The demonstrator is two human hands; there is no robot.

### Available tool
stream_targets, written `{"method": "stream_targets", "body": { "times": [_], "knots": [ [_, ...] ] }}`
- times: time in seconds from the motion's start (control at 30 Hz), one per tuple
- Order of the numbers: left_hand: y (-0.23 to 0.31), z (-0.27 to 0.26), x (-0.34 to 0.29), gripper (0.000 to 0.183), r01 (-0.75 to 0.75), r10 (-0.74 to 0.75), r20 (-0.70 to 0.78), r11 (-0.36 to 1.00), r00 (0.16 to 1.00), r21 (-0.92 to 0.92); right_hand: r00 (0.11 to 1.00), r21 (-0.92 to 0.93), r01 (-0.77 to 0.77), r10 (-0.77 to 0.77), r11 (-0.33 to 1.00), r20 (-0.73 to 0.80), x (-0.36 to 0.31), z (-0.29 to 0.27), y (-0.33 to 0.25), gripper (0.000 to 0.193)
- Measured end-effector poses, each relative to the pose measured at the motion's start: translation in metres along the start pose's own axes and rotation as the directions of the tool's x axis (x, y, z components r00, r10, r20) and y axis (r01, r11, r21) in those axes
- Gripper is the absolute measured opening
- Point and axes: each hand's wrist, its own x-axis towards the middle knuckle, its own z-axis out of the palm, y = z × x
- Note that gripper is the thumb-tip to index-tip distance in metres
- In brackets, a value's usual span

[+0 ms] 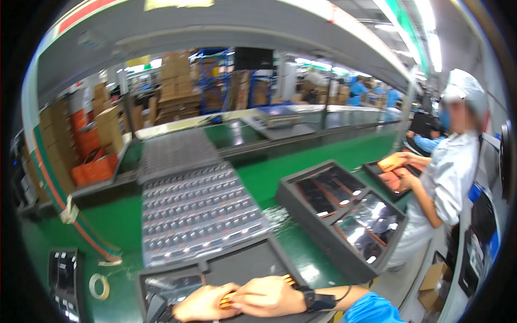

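Note:
At the lower edge, my left hand point(204, 304) and my right hand point(266, 297) meet with fingers closed on a thin orange-and-black part point(226, 300). Its shape is mostly covered by my fingers. Another bit of orange point(289, 279) shows just beyond my right hand; whether it belongs to the same part I cannot tell. Both hands are over a black foam tray point(245, 260). A glossy dark flat panel point(171, 286) lies in its left compartment, beside my left hand. Touching the tray's far side is a clear plastic tray point(196, 207) with rows of slots.
Right of my tray stands a dark foam tray point(285, 191) of glossy panels. A co-worker point(452, 167) at the right holds an orange piece point(392, 162) over another tray. At the left lie a tape roll point(99, 286) and a black tray point(65, 282), near a striped post point(81, 229).

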Motion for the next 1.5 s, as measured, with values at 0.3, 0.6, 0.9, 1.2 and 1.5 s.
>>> {"method": "stream_targets", "body": {
  "times": [0.3, 0.6, 0.9, 1.2, 1.5],
  "knots": [
    [0.025, -0.002, -0.007, 0.048, -0.023, 0.012, -0.138, 0.997, 0.99, -0.078, 0.999, -0.058, 0.015, -0.013, 0.998, 0.035, 0.004, -0.003, -0.011, 0.016],
    [0.033, -0.001, -0.01, 0.048, -0.041, 0.032, -0.154, 0.998, 0.987, -0.052, 0.99, -0.036, 0.082, -0.078, 0.996, 0.115, 0.004, -0.01, -0.011, 0.012],
    [0.045, 0.027, -0.004, 0.03, -0.018, 0.085, -0.449, 0.988, 0.89, 0.152, 0.998, 0.006, -0.008, 0.007, 1.0, 0.058, 0.0, -0.015, 0.006, 0.015],
    [0.008, 0.015, -0.005, 0.053, -0.08, 0.734, -0.444, 0.556, 0.513, 0.827, 0.913, 0.138, -0.315, 0.26, 0.939, 0.314, -0.004, -0.03, 0.058, 0.059],
    [0.006, 0.013, -0.001, 0.028, -0.01, 0.804, -0.199, 0.246, 0.56, 0.969, 0.862, 0.295, -0.327, 0.156, 0.898, 0.482, -0.013, -0.033, 0.078, 0.079]
  ]
}}
